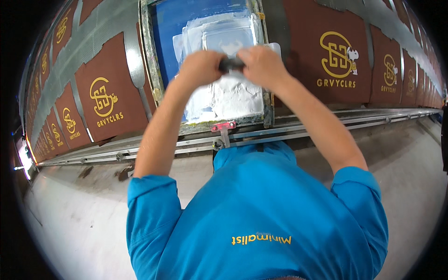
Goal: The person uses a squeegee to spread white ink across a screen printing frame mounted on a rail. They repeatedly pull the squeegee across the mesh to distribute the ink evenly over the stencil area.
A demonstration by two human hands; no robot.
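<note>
Black handle (230,64) in left hand (201,68) and right hand (263,66)

Room lies between the 2 forearms (161,128), but frame (150,60) and rail (196,148) block below.

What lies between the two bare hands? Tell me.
In the head view, a dark bar-shaped handle lies between the left bare hand and right bare hand, both gripping it.

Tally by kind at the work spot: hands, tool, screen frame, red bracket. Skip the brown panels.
Left hand and right hand: 2
Dark-handled squeegee, blurred: 1
Screen frame: 1
Red bracket: 1
Total: 5
</note>
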